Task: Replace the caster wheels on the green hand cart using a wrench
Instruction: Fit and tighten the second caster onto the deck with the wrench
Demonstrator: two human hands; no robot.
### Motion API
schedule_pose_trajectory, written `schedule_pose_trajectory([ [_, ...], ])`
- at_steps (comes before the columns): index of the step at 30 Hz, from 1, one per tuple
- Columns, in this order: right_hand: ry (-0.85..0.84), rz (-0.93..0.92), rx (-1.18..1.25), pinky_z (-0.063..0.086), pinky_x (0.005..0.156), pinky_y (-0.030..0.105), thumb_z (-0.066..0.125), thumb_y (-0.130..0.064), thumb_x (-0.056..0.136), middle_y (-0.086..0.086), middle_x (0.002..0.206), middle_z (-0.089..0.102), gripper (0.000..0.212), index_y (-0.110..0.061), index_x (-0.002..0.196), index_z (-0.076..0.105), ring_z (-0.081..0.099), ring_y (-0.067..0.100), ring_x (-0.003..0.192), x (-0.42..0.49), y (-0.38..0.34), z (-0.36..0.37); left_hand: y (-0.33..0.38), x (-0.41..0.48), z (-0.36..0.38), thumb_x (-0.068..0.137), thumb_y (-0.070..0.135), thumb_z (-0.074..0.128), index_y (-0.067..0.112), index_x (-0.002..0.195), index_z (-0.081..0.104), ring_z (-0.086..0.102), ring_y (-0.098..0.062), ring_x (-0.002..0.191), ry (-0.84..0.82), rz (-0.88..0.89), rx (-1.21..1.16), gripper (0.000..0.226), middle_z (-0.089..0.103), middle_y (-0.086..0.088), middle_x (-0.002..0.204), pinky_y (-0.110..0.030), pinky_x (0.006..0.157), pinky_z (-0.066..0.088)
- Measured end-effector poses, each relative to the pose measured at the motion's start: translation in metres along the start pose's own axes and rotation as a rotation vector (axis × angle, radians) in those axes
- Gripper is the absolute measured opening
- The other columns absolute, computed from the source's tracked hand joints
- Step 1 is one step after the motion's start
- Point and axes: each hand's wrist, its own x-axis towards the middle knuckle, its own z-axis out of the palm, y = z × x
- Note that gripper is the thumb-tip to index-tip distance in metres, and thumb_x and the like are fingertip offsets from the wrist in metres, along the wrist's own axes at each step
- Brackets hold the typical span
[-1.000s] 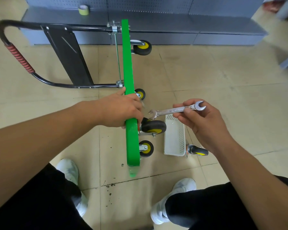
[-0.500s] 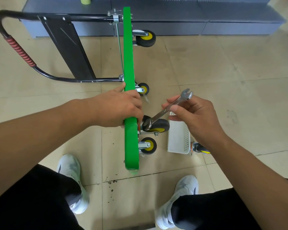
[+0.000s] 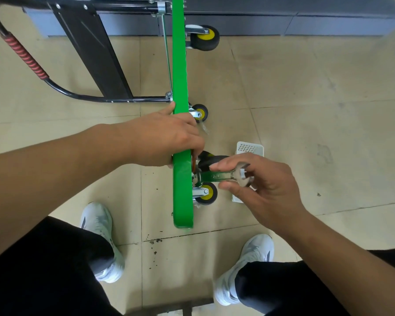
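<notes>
The green hand cart (image 3: 180,71) stands on its edge on the floor, its deck seen edge-on, black handle (image 3: 23,55) folded out to the left. My left hand (image 3: 167,137) grips the deck's edge. My right hand (image 3: 260,185) pinches the outer end of a silver wrench (image 3: 221,176), whose far jaw sits at a fitting on the deck's underside beside a large black caster (image 3: 209,159). Small yellow-hubbed casters show at the near end (image 3: 206,193), by my left hand (image 3: 200,111) and at the far end (image 3: 204,37).
A white perforated basket (image 3: 249,148) lies on the tiled floor just beyond my right hand, mostly hidden by it. A grey shelf base (image 3: 306,21) runs along the top. My two white shoes (image 3: 98,226) stand on either side of the cart's near end.
My right hand has lowered the wrench from a tilted pose above the large caster to lie level, its jaw now against the deck's underside. The view has moved closer.
</notes>
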Motion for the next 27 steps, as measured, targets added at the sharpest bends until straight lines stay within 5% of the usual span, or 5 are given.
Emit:
schedule_pose_trajectory([
  [3,-0.042,-0.153,-0.042,0.058,0.089,0.029,0.082,0.012,0.08,0.011,0.109,0.074,0.036,-0.007,0.108,0.071,0.073,0.022,0.105,-0.006,0.002,0.004,0.002,0.001,-0.002,0.081,0.031,0.079,0.039,0.113,0.057,0.036,-0.012,0.133,-0.032,-0.012,-0.011,0.04,0.057,0.017,0.119,-0.07,0.114,0.023],
  [7,-0.124,-0.312,-0.087,0.057,0.088,0.046,0.082,0.014,0.078,0.018,0.115,0.071,0.035,0.001,0.108,0.07,0.07,0.032,0.109,-0.018,0.007,0.011,0.002,0.0,-0.002,0.081,0.031,0.079,0.04,0.112,0.056,0.036,-0.011,0.133,-0.027,-0.007,-0.016,0.04,0.056,0.019,0.118,-0.07,0.114,0.023],
  [18,-0.186,-0.342,-0.206,0.056,0.086,0.046,0.071,0.008,0.091,0.027,0.107,0.068,0.01,0.008,0.098,0.078,0.068,0.039,0.108,-0.032,0.009,0.021,0.002,-0.001,-0.004,0.08,0.03,0.08,0.041,0.107,0.058,0.037,-0.012,0.131,-0.017,0.007,-0.022,0.037,0.059,0.019,0.116,-0.069,0.113,0.025],
  [27,-0.265,-0.375,-0.308,0.053,0.09,0.048,0.062,-0.002,0.101,0.023,0.109,0.07,0.016,0.002,0.1,0.078,0.066,0.041,0.112,-0.041,0.023,0.032,0.002,-0.001,-0.003,0.08,0.029,0.081,0.04,0.108,0.058,0.037,-0.013,0.131,-0.025,0.008,-0.022,0.038,0.058,0.018,0.116,-0.07,0.113,0.025],
])
